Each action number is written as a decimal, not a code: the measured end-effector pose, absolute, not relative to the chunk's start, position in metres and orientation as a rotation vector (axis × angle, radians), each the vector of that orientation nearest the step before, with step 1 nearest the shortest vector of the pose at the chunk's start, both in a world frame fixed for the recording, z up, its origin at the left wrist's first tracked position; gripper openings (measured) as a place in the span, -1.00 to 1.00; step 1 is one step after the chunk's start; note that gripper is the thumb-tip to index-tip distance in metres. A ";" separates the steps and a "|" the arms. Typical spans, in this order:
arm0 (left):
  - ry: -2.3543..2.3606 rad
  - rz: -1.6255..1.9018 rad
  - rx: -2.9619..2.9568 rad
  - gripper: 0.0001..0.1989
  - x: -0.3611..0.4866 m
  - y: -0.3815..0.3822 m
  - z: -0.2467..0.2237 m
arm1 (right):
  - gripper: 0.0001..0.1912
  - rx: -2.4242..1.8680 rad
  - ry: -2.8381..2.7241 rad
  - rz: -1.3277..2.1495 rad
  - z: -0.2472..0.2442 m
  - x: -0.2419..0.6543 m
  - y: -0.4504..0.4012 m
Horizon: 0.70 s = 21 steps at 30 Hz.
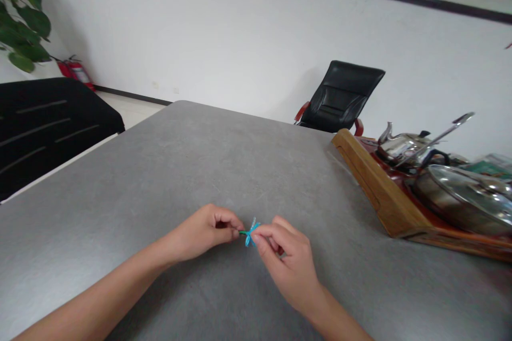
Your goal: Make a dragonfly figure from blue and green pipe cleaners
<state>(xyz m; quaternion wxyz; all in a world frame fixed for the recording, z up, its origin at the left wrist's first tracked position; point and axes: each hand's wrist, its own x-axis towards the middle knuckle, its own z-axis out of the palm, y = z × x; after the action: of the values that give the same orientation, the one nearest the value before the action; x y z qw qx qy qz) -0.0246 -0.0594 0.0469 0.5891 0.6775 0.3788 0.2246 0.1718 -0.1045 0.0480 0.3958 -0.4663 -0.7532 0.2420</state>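
Low over the grey table [224,170], near its front, a small bright blue looped piece with a thin green stem [248,238] is between my two hands. It looks like a little handmade flower, and a short clear or whitish bit sticks up from it. My left hand [208,232] pinches the green stem between thumb and fingertips. On the other side, my right hand [286,253] has thumb and forefinger closed on the blue loops. The fingertips hide part of the piece.
To the right, a wooden tea tray [360,181] holds a metal kettle [404,146] and a glass-lidded pot [460,197]. A black chair [340,96] stands behind the table, another dark chair [52,128] at left. A fire extinguisher [78,72] is by the wall.
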 end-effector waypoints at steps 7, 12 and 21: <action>1.009 0.681 1.452 -0.83 -0.026 -0.055 0.047 | -0.83 -1.192 -2.047 0.519 0.040 0.168 -0.109; 1.093 0.679 1.336 -0.79 -0.025 -0.057 0.055 | -0.82 -1.269 -1.933 0.748 0.034 0.163 -0.107; 1.057 0.725 1.144 -0.73 -0.028 -0.056 0.052 | -0.77 -1.309 -1.634 1.195 0.024 0.159 -0.101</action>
<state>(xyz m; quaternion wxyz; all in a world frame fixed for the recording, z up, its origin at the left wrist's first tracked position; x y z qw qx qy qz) -0.0277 -0.0556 0.0524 0.6532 0.5041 0.4660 0.3195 0.1589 -0.1012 0.0238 0.3572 -0.5073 -0.6330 0.4630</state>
